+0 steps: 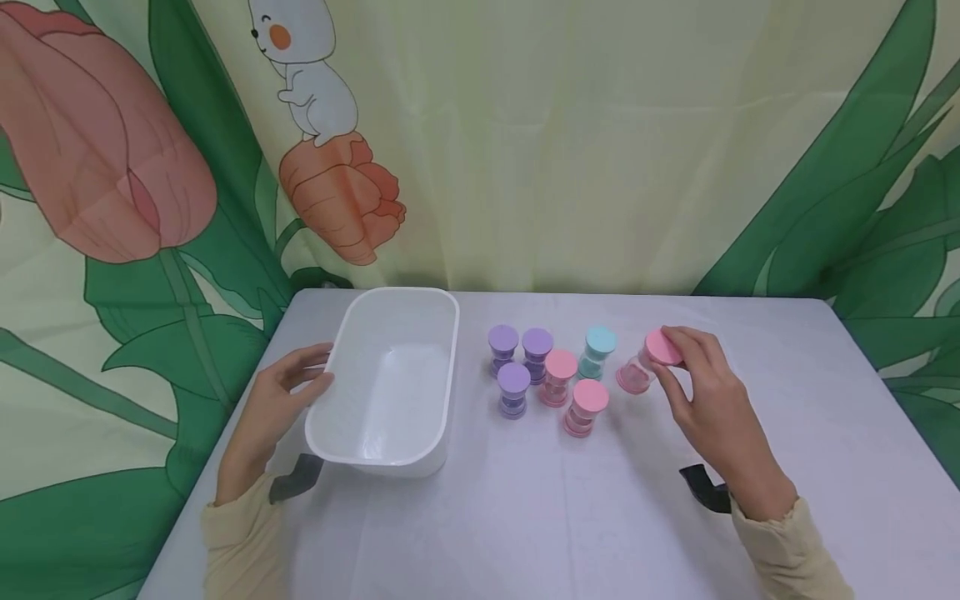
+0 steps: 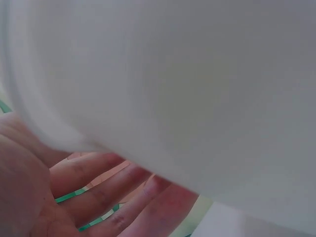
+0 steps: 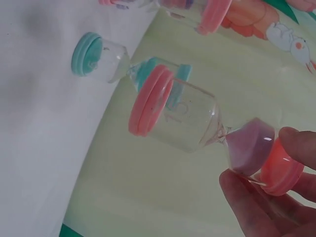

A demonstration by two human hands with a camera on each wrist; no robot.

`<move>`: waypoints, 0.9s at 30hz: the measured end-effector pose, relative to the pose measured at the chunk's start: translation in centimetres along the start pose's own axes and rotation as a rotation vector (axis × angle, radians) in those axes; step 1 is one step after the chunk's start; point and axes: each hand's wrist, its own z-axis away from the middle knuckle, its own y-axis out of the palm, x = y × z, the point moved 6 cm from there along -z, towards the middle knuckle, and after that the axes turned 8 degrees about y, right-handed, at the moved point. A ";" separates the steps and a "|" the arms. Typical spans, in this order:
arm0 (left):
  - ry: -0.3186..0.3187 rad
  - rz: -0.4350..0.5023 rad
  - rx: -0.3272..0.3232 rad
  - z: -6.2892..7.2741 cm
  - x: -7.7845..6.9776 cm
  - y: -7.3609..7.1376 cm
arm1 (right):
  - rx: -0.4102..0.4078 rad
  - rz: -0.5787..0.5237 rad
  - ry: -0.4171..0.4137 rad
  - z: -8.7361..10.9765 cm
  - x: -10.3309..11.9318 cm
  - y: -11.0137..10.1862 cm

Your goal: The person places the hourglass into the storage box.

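Observation:
My right hand [image 1: 716, 408] pinches a pink-capped hourglass [image 3: 192, 116] by one end cap between thumb and fingers. This hourglass leans, its upper cap tilted toward the hand. In the right wrist view, purplish sand fills the bulb beside the gripped cap, and the other bulb looks clear. At the left, my left hand [image 1: 273, 404] lies along the side of a white plastic tub [image 1: 435, 454], its fingers extended toward the rim. The left wrist view shows those fingers [image 2: 103, 192] nearly straight against the tub's wall.
Between tub and right hand stand three purple hourglasses [image 1: 513, 392], two other pink ones [image 1: 586, 408] and a teal one [image 1: 598, 352]. A white cloth covers the table [image 1: 510, 525]. Behind it hangs a printed curtain [image 1: 555, 167] with a rabbit, carrot and leaves.

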 end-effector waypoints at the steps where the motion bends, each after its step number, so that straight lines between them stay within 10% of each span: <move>1: -0.004 0.005 0.001 0.0 0.0 0.1 | -0.003 -0.002 -0.002 0.0 0.1 -0.2; 27: -0.008 0.023 -0.009 0.0 0.4 0.2 | -0.068 -0.076 -0.096 -2.3 2.9 -2.0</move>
